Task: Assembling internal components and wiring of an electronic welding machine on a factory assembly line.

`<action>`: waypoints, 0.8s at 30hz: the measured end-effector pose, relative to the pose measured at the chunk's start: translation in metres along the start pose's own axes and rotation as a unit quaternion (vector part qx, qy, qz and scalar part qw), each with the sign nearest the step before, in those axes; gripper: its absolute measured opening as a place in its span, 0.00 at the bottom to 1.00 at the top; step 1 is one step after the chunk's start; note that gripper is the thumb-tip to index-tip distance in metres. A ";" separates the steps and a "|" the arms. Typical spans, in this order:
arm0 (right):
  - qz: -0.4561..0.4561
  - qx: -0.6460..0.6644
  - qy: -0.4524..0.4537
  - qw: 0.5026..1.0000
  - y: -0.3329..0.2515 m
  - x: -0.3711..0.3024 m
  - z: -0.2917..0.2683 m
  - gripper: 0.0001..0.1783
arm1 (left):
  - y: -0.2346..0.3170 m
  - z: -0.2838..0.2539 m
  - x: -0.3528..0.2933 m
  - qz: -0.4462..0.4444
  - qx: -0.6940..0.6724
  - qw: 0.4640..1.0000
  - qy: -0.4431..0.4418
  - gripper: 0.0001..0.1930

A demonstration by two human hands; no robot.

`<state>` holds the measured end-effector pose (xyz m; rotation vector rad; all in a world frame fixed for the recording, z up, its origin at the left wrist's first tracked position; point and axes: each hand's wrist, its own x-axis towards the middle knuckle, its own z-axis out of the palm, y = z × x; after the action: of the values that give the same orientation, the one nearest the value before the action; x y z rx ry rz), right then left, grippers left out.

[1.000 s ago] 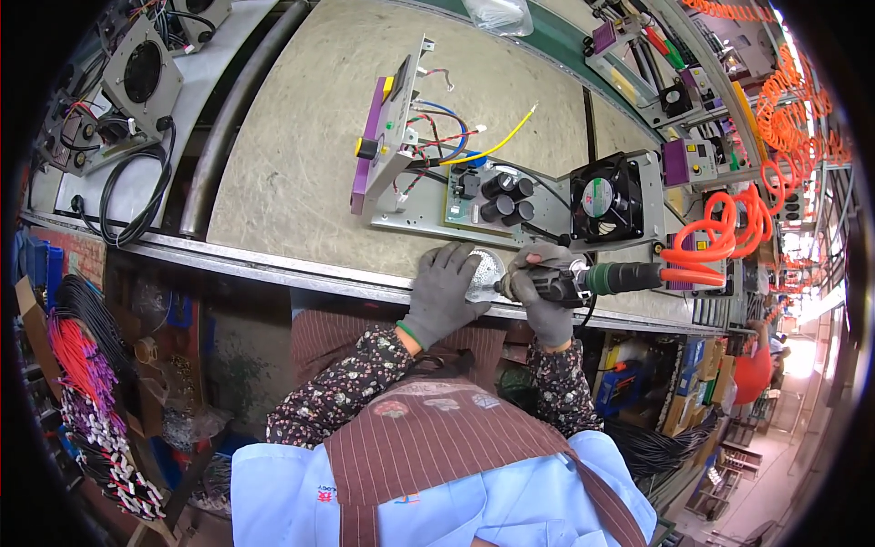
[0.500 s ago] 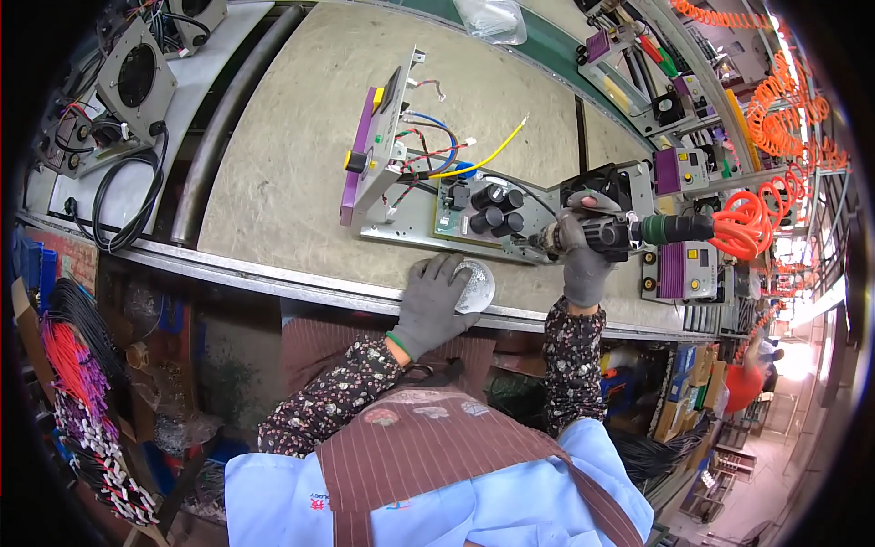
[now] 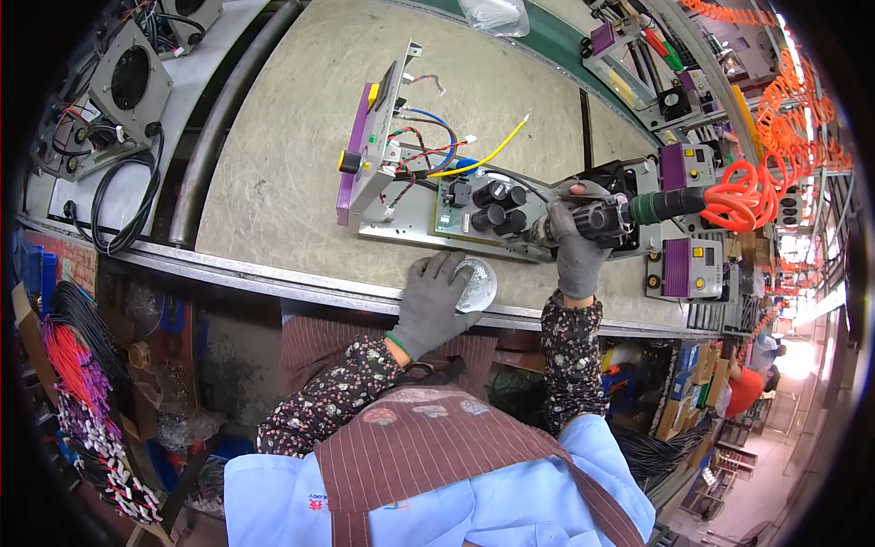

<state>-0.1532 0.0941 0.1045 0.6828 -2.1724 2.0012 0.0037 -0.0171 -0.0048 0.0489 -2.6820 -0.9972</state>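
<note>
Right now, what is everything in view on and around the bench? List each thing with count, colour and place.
grey metal chassis with green circuit board: one, mid-bench, black capacitors and coloured wires on it
purple front panel: one, standing at the chassis's left end
black pneumatic screwdriver: one, at the chassis's right end
orange coiled air hose: one, right of the screwdriver
small round clear dish: one, at the bench's front edge
purple-faced grey units: several, right side
grey fan assembly with black cable: one, far left
bundles of pink and white wires: below the bench, left
left hand: grey glove, on the dish
right hand: grey glove, gripping the screwdriver
</note>
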 end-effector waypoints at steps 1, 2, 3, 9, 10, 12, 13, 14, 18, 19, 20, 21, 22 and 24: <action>0.010 0.014 0.002 1.000 0.001 0.000 0.001 0.22 | 0.000 0.000 0.000 0.000 0.000 1.000 0.000 0.34; 0.019 0.027 0.004 0.999 0.000 0.001 0.001 0.22 | 0.000 -0.001 0.000 -0.001 0.000 1.000 -0.001 0.34; 0.019 0.027 0.004 0.999 0.000 0.000 0.001 0.22 | 0.000 -0.001 0.000 -0.002 0.000 1.000 -0.001 0.34; -0.006 -0.012 0.018 1.000 0.004 -0.002 -0.003 0.20 | 0.001 -0.001 -0.001 0.000 -0.004 1.000 0.010 0.34; -0.018 0.019 0.018 0.999 0.003 -0.005 -0.003 0.20 | 0.001 -0.001 -0.002 0.000 -0.006 1.000 0.013 0.34; -0.042 0.028 0.035 0.998 -0.005 -0.012 0.000 0.19 | 0.000 0.001 -0.004 0.001 0.001 1.000 0.017 0.34; -0.061 0.021 0.038 0.997 -0.001 -0.022 -0.008 0.19 | 0.000 0.002 -0.002 0.004 0.005 1.000 0.019 0.33; -0.039 0.068 0.004 0.997 -0.011 -0.032 -0.010 0.19 | 0.000 0.001 0.002 0.000 0.008 1.000 0.024 0.33; 0.053 0.109 -0.078 0.990 -0.033 -0.072 0.000 0.19 | 0.002 0.000 -0.002 0.001 0.005 1.000 0.025 0.33; 0.042 0.058 -0.079 0.994 -0.028 -0.076 0.001 0.18 | 0.001 0.000 -0.002 0.001 0.004 1.000 0.028 0.33; 0.053 0.055 -0.078 0.994 -0.028 -0.077 0.003 0.18 | 0.001 0.000 -0.002 0.000 0.004 1.000 0.028 0.33; 0.063 0.051 -0.076 0.994 -0.028 -0.077 0.004 0.18 | 0.001 0.000 -0.002 -0.002 0.005 1.000 0.025 0.33; 0.064 0.051 -0.077 0.994 -0.026 -0.076 0.005 0.18 | 0.001 0.000 -0.002 -0.004 0.005 1.000 0.022 0.33; 0.083 0.050 -0.082 0.992 -0.023 -0.073 0.004 0.18 | 0.001 0.000 -0.002 -0.005 0.007 1.000 0.018 0.33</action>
<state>-0.0781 0.1078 0.0974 0.7254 -2.3016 2.2237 0.0055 -0.0160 -0.0042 0.0827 -2.6584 -0.9698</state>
